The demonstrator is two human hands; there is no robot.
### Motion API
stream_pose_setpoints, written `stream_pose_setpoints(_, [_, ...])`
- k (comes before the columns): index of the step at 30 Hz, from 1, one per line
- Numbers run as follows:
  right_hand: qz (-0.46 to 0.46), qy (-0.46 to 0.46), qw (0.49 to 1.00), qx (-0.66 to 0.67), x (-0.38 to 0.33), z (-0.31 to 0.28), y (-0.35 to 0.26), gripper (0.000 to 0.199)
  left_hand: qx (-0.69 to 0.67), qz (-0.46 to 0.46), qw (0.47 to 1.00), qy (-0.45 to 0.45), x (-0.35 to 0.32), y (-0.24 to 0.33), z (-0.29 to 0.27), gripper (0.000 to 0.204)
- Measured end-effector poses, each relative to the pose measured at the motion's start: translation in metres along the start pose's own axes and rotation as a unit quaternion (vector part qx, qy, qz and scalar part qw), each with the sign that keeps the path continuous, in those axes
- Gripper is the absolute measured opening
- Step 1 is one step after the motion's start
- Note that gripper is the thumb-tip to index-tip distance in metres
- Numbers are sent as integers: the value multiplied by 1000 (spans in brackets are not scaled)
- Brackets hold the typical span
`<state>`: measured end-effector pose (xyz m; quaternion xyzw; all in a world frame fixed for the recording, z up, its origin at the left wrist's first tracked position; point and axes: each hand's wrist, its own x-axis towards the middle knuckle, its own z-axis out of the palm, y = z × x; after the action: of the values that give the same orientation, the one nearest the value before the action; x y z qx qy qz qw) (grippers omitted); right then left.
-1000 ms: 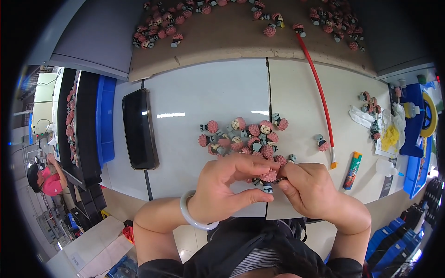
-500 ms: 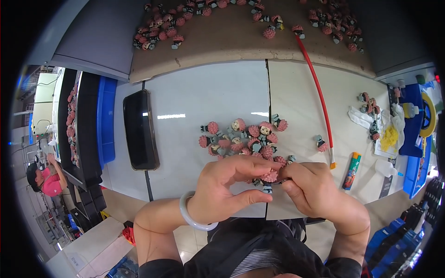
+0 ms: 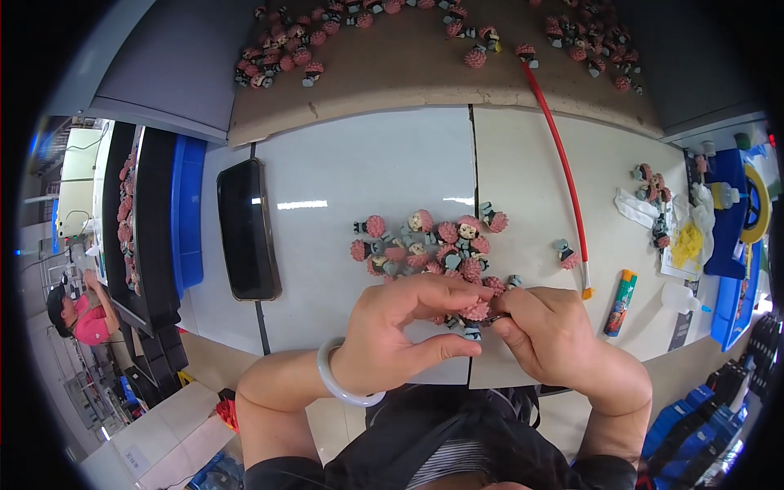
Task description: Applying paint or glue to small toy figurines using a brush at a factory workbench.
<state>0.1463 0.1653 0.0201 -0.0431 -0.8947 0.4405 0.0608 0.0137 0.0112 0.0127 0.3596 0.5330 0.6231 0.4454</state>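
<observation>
l hand (image 3: 392, 327): fingers & thumb curved round a small plastic-looking figurine w/ knobbly pink hair (image 3: 475, 310), held over the smooth pale surface (image 3: 343, 163), prob. to steady it for the r hand (image 3: 551, 331). r grip: thumb & curled forefinger pinching a thin dark item (image 3: 494, 319) at the figurine's side, too small to id. loose pile of similar pink-haired figurines (image 3: 469, 268) just beyond, prob. for easy reach. long red-handled paintbrush (image 3: 559, 155) & flat black phone (image 3: 245, 233) off to the sides, prob. for elbow room.
</observation>
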Motion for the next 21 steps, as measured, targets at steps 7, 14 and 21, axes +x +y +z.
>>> stream_pose_setpoints(7, [25,-30,999,3,0,0,-2,10,11,-2,1000,8,-1,0,0,43])
stream_pose_setpoints(14, [38,-27,997,68,0,1,0,14,49,18,999,-2,1,0,0,42])
stream_pose_setpoints(21, [31,-20,999,26,0,-4,-2,12,73,32,997,4,3,1,-1,42])
